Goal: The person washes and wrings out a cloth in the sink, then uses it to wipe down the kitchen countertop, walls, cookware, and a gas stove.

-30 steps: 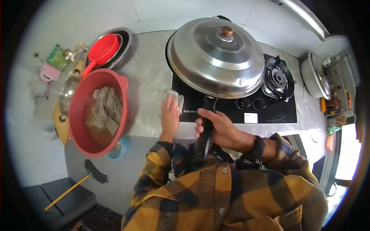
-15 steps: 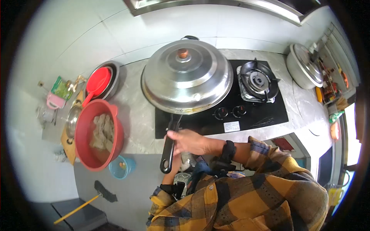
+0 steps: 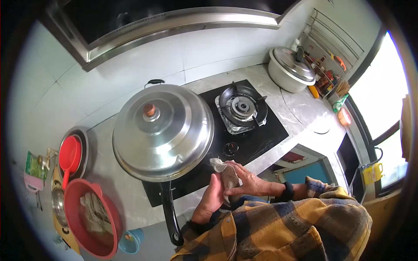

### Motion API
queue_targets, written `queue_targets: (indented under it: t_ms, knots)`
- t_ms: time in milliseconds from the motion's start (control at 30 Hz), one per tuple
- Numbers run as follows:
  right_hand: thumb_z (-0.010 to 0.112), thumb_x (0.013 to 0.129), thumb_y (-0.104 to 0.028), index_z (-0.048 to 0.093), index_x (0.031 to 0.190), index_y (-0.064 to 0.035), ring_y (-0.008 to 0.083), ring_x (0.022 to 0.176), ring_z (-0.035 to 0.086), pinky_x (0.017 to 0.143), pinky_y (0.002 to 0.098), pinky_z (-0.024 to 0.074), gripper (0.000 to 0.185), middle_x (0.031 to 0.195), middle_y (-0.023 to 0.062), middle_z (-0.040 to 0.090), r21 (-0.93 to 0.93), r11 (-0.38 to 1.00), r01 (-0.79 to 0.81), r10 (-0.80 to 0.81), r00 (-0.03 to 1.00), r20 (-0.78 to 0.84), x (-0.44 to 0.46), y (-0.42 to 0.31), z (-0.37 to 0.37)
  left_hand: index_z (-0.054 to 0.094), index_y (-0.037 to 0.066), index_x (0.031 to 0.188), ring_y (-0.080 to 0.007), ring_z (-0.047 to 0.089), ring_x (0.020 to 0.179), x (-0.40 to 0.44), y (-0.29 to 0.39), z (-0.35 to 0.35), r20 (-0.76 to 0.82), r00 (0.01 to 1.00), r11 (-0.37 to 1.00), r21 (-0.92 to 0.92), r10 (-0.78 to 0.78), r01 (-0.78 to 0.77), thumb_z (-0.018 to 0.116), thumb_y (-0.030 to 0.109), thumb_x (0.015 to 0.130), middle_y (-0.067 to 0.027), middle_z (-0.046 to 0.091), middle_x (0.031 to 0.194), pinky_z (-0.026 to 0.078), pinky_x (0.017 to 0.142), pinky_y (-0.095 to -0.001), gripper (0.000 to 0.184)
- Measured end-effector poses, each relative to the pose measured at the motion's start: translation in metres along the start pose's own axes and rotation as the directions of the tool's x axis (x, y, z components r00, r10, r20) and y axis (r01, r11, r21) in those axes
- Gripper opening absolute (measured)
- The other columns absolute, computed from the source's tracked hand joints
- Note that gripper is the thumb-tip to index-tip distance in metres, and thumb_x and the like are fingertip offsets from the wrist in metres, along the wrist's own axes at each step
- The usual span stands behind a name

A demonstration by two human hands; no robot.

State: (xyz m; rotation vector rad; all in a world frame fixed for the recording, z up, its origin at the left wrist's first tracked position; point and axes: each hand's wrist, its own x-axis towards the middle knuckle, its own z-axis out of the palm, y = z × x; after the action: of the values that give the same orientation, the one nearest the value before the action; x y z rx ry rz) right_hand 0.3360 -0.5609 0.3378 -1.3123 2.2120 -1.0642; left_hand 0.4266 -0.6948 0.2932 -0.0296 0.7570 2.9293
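Observation:
A crumpled pale cloth [image 3: 228,175] is between my two hands in front of the hob. My right hand [image 3: 250,182] grips it from the right, fingers curled over its top. From the other side my left hand [image 3: 210,198] presses against the cloth, with some of its fingers hidden. Just left of my hands, the black wok handle [image 3: 169,213] points toward me, touched by neither hand. The wok on the left burner is covered by a domed metal lid [image 3: 167,126] with a reddish-brown knob [image 3: 149,110].
The right burner [image 3: 241,108] of the black glass hob has no pot on it. A lidded white pot [image 3: 283,74] stands at the back right. On the left are a red basin [image 3: 72,222] with wet cloth, a red ladle [image 3: 72,152] and a blue bin [image 3: 132,241]. A range hood [image 3: 183,28] hangs overhead.
My view has turned right and tilted up. My right hand has left the wok handle's side, and both hands are now together on the cloth, right of the handle.

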Motion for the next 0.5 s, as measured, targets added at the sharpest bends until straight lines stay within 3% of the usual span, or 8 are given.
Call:
queue_targets:
  t_ms: [167,233,300,367,400,433,467,500]
  knots:
    - [0.060,0.073,0.001,0.053,0.112,-0.0026,0.0250,0.096,0.060,0.082,0.0334,0.0476,0.040,0.102,0.0138,0.061,0.181,0.979,-0.096,0.141,0.957,-0.255,0.019,0.016,-0.041,0.011,0.006,0.141,-0.0204,0.025,0.131,0.040,-0.002,0.017,0.197,0.980,0.955,0.282,0.030,-0.086,0.042,0.063,0.083,-0.0073,0.025,0.141,0.023,0.105,-0.0403,0.087]
    - [0.060,0.072,-0.001,0.056,0.109,-0.0022,0.0241,0.096,0.059,0.082,0.0329,0.0468,0.036,0.103,0.0163,0.060,0.277,0.935,-0.222,0.270,0.951,-0.149,0.028,0.056,-0.081,0.017,0.005,0.140,-0.0265,0.029,0.130,0.051,0.004,0.035,0.210,0.977,0.963,0.250,0.041,-0.095,0.051,0.058,0.081,-0.0128,0.027,0.142,0.027,0.104,-0.0425,0.085]
    - [0.060,0.074,-0.008,0.056,0.106,-0.0012,0.0245,0.093,0.058,0.082,0.0338,0.0460,0.034,0.102,0.0157,0.060,-0.121,0.985,0.125,-0.151,0.957,-0.247,0.033,0.082,-0.128,0.021,0.004,0.138,-0.0307,0.035,0.127,0.065,0.008,0.042,0.230,0.973,0.971,0.225,0.022,-0.076,0.052,0.055,0.082,-0.0165,0.030,0.140,0.031,0.102,-0.0428,0.082]
    - [0.060,0.076,-0.015,0.056,0.103,-0.0002,0.0251,0.090,0.058,0.082,0.0349,0.0451,0.032,0.101,0.0138,0.059,-0.733,0.647,0.210,-0.436,0.890,-0.130,0.040,0.126,-0.186,0.028,0.002,0.134,-0.0347,0.045,0.118,0.080,0.003,0.043,0.129,0.990,0.962,0.260,0.051,-0.083,0.053,0.052,0.083,-0.0205,0.037,0.134,0.037,0.098,-0.0429,0.076]
    - [0.060,0.077,-0.017,0.055,0.103,0.0002,0.0253,0.089,0.058,0.081,0.0366,0.0464,0.031,0.101,0.0127,0.058,-0.554,0.811,0.186,-0.368,0.899,-0.238,0.056,0.174,-0.211,0.029,0.002,0.134,-0.0347,0.046,0.117,0.088,0.000,0.044,0.077,0.994,0.946,0.309,0.074,-0.095,0.053,0.051,0.083,-0.0206,0.038,0.134,0.038,0.097,-0.0427,0.075]
    - [0.059,0.079,-0.019,0.054,0.103,0.0003,0.0258,0.089,0.058,0.080,0.0385,0.0475,0.031,0.101,0.0123,0.058,-0.090,0.986,0.141,-0.163,0.929,-0.331,0.077,0.189,-0.237,0.029,0.002,0.134,-0.0347,0.046,0.116,0.095,-0.005,0.045,0.022,0.994,0.928,0.358,0.104,-0.105,0.053,0.051,0.083,-0.0207,0.039,0.133,0.039,0.096,-0.0426,0.074]
    - [0.059,0.081,-0.021,0.053,0.104,0.0005,0.0263,0.088,0.058,0.078,0.0404,0.0486,0.032,0.100,0.0119,0.058,0.401,0.907,0.129,0.051,0.912,-0.407,0.098,0.204,-0.262,0.030,0.000,0.132,-0.0344,0.047,0.115,0.101,-0.008,0.046,-0.018,0.989,0.911,0.393,0.145,-0.126,0.053,0.047,0.085,-0.0217,0.041,0.131,0.040,0.095,-0.0420,0.071]
    - [0.058,0.082,-0.021,0.052,0.105,0.0005,0.0270,0.088,0.058,0.077,0.0425,0.0497,0.032,0.100,0.0122,0.058,0.919,0.384,0.088,0.347,0.909,-0.232,0.121,0.189,-0.292,0.031,0.000,0.132,-0.0344,0.048,0.115,0.107,-0.013,0.046,-0.080,0.981,0.909,0.396,0.178,-0.133,0.053,0.045,0.085,-0.0221,0.041,0.130,0.040,0.095,-0.0419,0.068]
